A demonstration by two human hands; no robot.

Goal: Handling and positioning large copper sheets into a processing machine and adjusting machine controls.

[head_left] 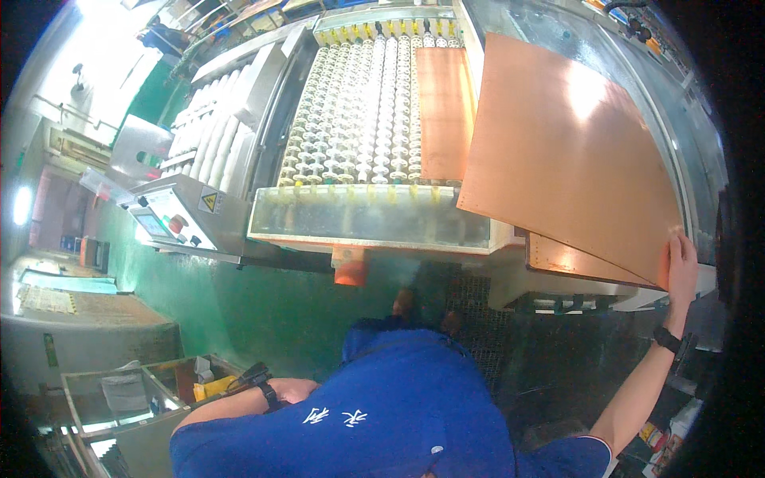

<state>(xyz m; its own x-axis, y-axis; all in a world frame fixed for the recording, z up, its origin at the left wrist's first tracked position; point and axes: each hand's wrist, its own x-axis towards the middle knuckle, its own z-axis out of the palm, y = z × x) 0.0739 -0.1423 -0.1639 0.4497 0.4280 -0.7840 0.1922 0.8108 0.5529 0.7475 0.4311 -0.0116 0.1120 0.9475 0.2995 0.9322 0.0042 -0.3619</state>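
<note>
My right hand (680, 263) grips the near right corner of a large copper-coloured sheet (570, 143). The sheet lies slanted over a stack of similar sheets (574, 259), whose near edge shows beneath it. Another copper sheet (443, 115) lies on the roller conveyor (351, 111), partly covered by the large one. My left hand (295, 390) is held against the side of my blue shirt, away from the sheets; its fingers are hidden, so whether it is open or closed does not show.
Left of the conveyor stands a metal machine section with a control panel (166, 223) and white rollers (215, 131). An orange block (349, 267) hangs under the conveyor's front rail (374, 239). A framed cart (119, 398) with a yellow item (215, 388) is at lower left.
</note>
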